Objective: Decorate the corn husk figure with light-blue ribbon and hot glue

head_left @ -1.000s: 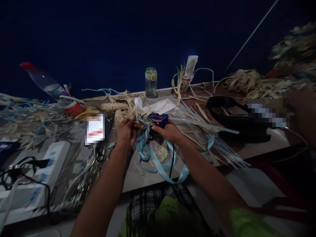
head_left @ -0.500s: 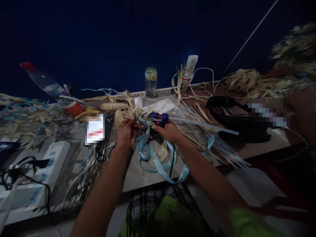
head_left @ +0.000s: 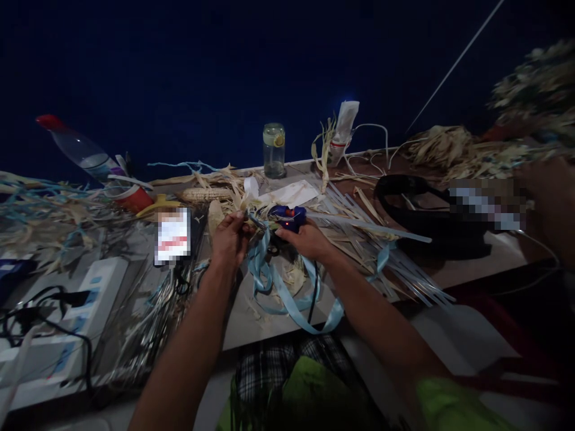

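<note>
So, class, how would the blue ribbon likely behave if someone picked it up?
The blue ribbon would probably be floppy, since it lies in loose curls and loops. It looks thin and flat, so it is likely light for its length. Its soft sheen suggests it could be somewhat slippery.

Dark-blue glue gun (head_left: 296, 216), pale-blue ribbon (head_left: 290, 305), black-and-white plaid fabric (head_left: 260, 372)

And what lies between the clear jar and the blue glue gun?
In the head view, a flat white sheet lies between the clear jar and the blue glue gun in the right hand.
</note>
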The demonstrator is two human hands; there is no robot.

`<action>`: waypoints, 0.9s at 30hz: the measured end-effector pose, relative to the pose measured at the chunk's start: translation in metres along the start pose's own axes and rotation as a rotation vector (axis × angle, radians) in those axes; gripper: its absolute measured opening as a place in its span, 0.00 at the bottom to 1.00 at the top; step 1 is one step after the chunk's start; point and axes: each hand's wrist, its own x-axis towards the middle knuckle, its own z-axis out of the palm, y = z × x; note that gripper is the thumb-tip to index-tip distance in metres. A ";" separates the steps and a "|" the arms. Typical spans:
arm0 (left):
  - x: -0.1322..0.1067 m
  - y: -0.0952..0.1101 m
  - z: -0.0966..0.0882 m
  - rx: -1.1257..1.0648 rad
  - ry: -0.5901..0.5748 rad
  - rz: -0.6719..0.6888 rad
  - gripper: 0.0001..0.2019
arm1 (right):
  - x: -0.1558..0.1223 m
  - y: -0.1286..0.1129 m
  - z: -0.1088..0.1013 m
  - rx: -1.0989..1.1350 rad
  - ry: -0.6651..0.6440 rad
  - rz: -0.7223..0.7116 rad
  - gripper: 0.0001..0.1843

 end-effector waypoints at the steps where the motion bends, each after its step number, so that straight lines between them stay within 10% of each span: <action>1: 0.000 0.000 0.000 -0.004 -0.001 -0.001 0.12 | 0.000 -0.001 0.000 0.001 -0.003 -0.002 0.17; 20: 0.002 0.001 -0.002 -0.011 0.027 -0.004 0.09 | -0.001 0.003 -0.003 0.122 -0.013 0.027 0.15; 27: 0.006 -0.002 -0.006 0.006 -0.008 -0.002 0.12 | 0.001 0.008 -0.005 0.526 0.039 0.113 0.23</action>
